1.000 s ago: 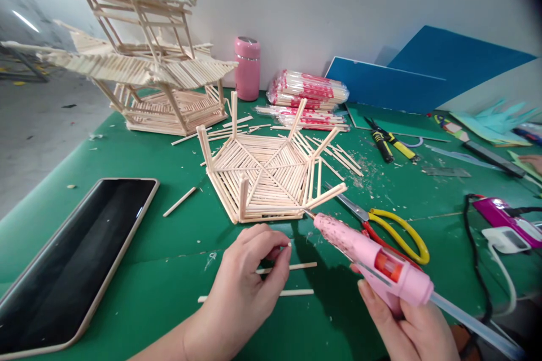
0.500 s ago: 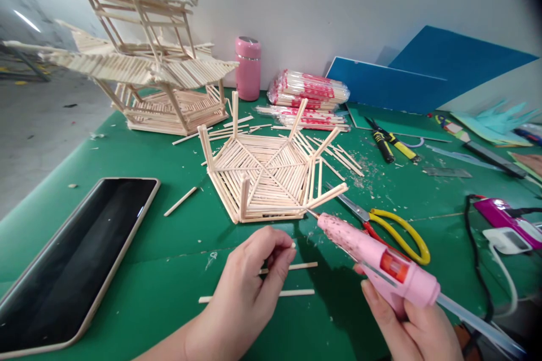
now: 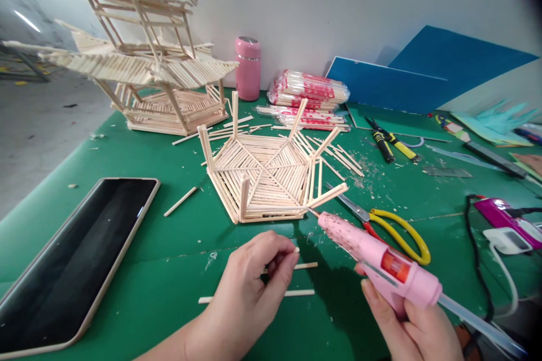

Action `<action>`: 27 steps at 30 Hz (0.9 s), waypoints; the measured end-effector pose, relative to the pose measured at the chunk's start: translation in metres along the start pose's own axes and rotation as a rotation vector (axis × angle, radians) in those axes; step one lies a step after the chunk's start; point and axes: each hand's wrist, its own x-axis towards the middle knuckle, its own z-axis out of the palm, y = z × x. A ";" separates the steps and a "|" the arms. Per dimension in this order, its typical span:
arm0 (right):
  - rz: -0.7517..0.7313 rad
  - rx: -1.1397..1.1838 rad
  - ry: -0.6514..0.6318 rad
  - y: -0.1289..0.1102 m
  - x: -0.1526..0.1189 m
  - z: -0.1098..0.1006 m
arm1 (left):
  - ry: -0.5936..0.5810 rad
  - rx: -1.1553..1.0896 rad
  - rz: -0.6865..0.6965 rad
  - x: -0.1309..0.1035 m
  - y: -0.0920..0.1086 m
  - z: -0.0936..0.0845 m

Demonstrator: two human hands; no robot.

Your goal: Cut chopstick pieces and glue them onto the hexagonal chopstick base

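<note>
My right hand [image 3: 417, 324] grips a pink hot glue gun [image 3: 359, 242], with a clear glue stick [image 3: 474, 318] coming out of its rear. The gun's nozzle points up-left, close to the near right corner of a six-sided wooden stick base [image 3: 262, 172] with upright posts. In a pinch, my left hand [image 3: 258, 287] has a wooden stick [image 3: 297, 250]; only its pale end shows past the fingertips. Two loose sticks lie under and behind this hand, a farther one [image 3: 307, 265] and a nearer one [image 3: 300, 293], both partly covered.
A stick pagoda model [image 3: 169, 73] rises at the back left beside a pink flask [image 3: 248, 67]. Bagged sticks [image 3: 309, 90] lie by the wall. Yellow-handled scissors [image 3: 400, 231] rest behind the glue gun, pliers [image 3: 392, 144] farther back. A phone [image 3: 76, 259] lies at left.
My left hand has shifted slightly right and down with the stick in its fingers. The glue gun and the stick base are almost unmoved.
</note>
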 end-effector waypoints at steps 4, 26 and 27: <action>-0.013 0.012 -0.005 0.001 -0.001 -0.001 | 0.008 -0.006 -0.002 0.000 0.000 0.000; 0.037 0.047 0.003 -0.001 -0.001 0.000 | -0.015 -0.017 -0.041 0.001 0.000 0.001; 0.039 0.041 0.003 0.000 -0.002 0.000 | -0.014 -0.016 -0.042 0.001 0.000 0.000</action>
